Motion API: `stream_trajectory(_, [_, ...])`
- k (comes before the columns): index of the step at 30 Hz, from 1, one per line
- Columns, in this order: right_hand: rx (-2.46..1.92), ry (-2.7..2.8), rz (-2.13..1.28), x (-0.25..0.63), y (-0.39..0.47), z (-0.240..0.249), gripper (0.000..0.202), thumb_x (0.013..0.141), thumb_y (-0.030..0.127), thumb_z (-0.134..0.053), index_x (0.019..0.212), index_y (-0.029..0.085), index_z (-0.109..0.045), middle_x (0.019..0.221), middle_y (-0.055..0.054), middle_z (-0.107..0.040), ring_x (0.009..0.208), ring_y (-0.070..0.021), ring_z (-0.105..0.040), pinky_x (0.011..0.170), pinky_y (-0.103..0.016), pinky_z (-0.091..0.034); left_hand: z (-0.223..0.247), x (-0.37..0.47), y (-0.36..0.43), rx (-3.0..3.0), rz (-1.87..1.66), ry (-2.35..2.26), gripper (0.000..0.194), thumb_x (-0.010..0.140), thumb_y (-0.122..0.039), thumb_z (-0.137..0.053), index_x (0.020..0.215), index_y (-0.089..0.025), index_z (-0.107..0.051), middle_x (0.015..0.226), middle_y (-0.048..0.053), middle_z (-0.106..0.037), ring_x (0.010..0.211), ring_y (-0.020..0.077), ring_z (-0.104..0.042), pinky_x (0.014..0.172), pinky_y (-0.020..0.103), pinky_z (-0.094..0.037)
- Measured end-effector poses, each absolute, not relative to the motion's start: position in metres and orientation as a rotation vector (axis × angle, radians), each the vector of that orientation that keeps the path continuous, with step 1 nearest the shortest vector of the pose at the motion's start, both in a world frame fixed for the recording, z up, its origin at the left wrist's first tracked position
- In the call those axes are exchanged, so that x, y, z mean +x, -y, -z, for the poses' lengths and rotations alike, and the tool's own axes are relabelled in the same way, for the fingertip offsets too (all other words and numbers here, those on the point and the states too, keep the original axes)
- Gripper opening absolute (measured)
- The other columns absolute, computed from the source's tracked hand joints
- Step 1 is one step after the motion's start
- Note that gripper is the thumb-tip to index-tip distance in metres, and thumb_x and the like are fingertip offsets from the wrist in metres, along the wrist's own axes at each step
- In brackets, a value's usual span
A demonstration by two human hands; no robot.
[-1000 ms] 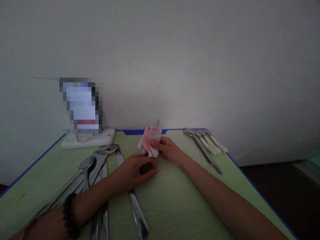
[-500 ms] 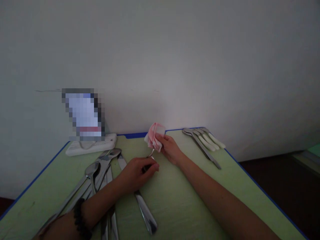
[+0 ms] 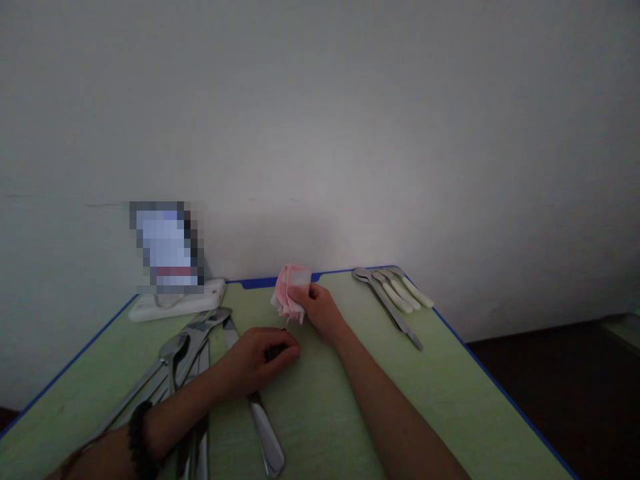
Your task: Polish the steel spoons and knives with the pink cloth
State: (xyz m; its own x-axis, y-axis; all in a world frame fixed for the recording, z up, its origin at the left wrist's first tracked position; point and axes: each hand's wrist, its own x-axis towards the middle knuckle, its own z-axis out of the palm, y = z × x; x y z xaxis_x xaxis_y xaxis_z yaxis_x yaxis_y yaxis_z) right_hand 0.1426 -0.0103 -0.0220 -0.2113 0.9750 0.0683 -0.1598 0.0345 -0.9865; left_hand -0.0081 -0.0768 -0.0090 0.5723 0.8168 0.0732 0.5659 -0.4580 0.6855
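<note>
A pink and white cloth (image 3: 290, 293) is pinched in my right hand (image 3: 320, 310), above the middle of the table. Below it, my left hand (image 3: 263, 360) curls around a piece of metal cutlery (image 3: 287, 325). Only a thin shiny neck shows between fingers and cloth; its head is covered by the cloth, so I cannot tell its kind. Under my left wrist lies a loose pile of steel cutlery with a spoon (image 3: 173, 347) on top. One long-handled piece (image 3: 267, 437) sticks out toward me beneath my left hand.
At the back right, several spoons and forks with white handles (image 3: 400, 297) lie beside dark metal spoons (image 3: 390, 310). A phone with a blurred screen (image 3: 167, 247) stands on a white base (image 3: 175, 303) at the back left. The green table (image 3: 350, 413) has a blue edge against a wall.
My view has shifted slightly, so the table sits a little lower and to the left. Both hands keep their grips; the cloth has turned slightly over the cutlery.
</note>
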Motion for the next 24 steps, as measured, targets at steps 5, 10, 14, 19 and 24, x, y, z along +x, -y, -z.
stream_trajectory(5, [-0.859,1.320,-1.499,0.142,0.003,0.025,0.033,0.068,0.047,-0.067,0.068,0.014,-0.063,0.065,-0.001,-0.061,0.058,-0.0116,-0.049,0.059,-0.025,-0.039,0.005,-0.009,0.078,2.138,-0.566,-1.112,0.023,0.083,-0.031,-0.050,0.075,-0.014,-0.063,0.064,-0.002,-0.054,0.056,0.0091,-0.045,0.053,0.018,-0.033])
stream_trajectory(10, [-0.758,1.232,-1.613,0.139,0.000,0.028,0.037,0.069,0.050,-0.067,0.075,0.014,-0.065,0.067,-0.003,-0.064,0.060,-0.0137,-0.053,0.063,-0.028,-0.044,0.006,-0.011,0.078,2.052,-0.635,-1.085,0.020,0.082,-0.029,-0.052,0.076,-0.013,-0.062,0.064,-0.002,-0.053,0.055,0.0084,-0.045,0.051,0.017,-0.033])
stream_trajectory(14, [-0.777,1.233,-1.582,0.137,0.000,0.026,0.038,0.070,0.051,-0.066,0.077,0.013,-0.067,0.068,-0.003,-0.065,0.057,-0.0121,-0.051,0.060,-0.026,-0.042,0.005,-0.012,0.078,2.065,-0.644,-1.096,0.020,0.082,-0.027,-0.051,0.076,-0.013,-0.063,0.061,-0.003,-0.051,0.054,0.0079,-0.043,0.051,0.017,-0.032])
stream_trajectory(19, [-0.850,1.290,-1.473,0.136,0.002,0.023,0.041,0.071,0.052,-0.064,0.079,0.012,-0.068,0.068,-0.003,-0.065,0.058,-0.0119,-0.050,0.059,-0.025,-0.039,0.004,-0.013,0.078,2.100,-0.650,-1.077,0.019,0.082,-0.027,-0.052,0.076,-0.013,-0.064,0.061,-0.003,-0.052,0.054,0.0077,-0.043,0.050,0.017,-0.031])
stream_trajectory(24, [-0.926,1.331,-1.405,0.137,0.006,0.018,0.042,0.071,0.053,-0.063,0.077,0.012,-0.067,0.066,-0.002,-0.063,0.058,-0.0122,-0.049,0.058,-0.025,-0.038,0.001,-0.012,0.078,2.164,-0.641,-1.093,0.018,0.081,-0.024,-0.052,0.078,-0.013,-0.066,0.063,-0.002,-0.056,0.056,0.0082,-0.045,0.053,0.017,-0.033])
